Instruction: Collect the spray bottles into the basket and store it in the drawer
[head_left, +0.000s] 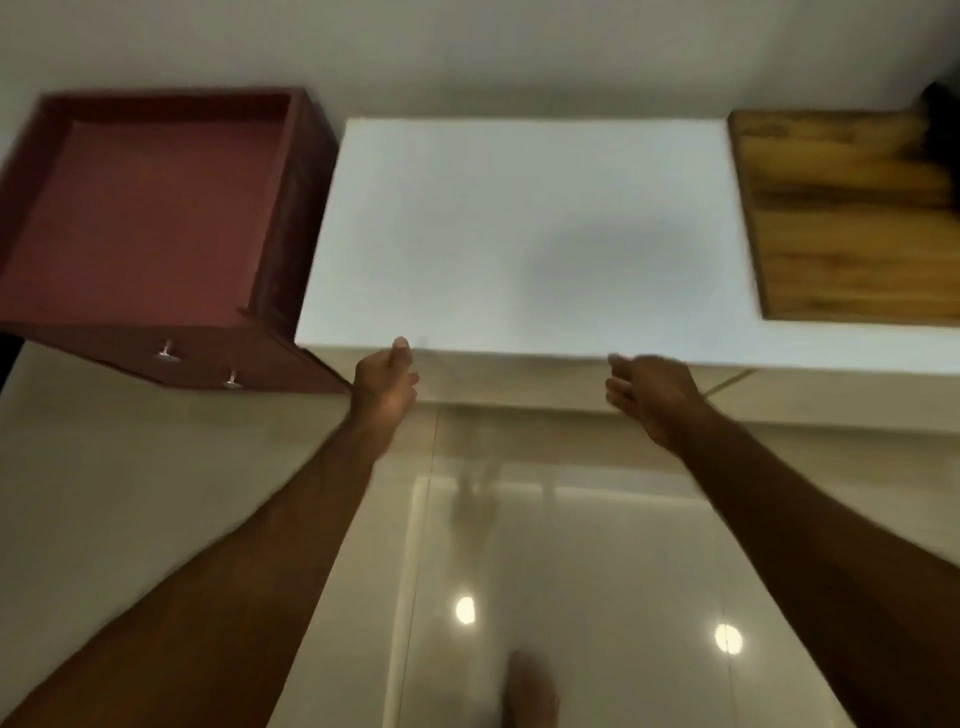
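Maroon cabinet (145, 208), two drawer knobs (166, 352) facing front; no bottles or basket visible. Left hand (387, 382), right hand (652, 397): loosely curled, empty. Knobs likely small, slick; best pinched.

A white table (519, 223) stands against the wall. A wooden board (852, 213) lies at the table's right end. Glossy floor tiles (597, 571) spread below the table.

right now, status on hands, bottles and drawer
Left hand and right hand hold nothing, at the white table edge. Red drawer open, bare inside. No bottles or basket in view.
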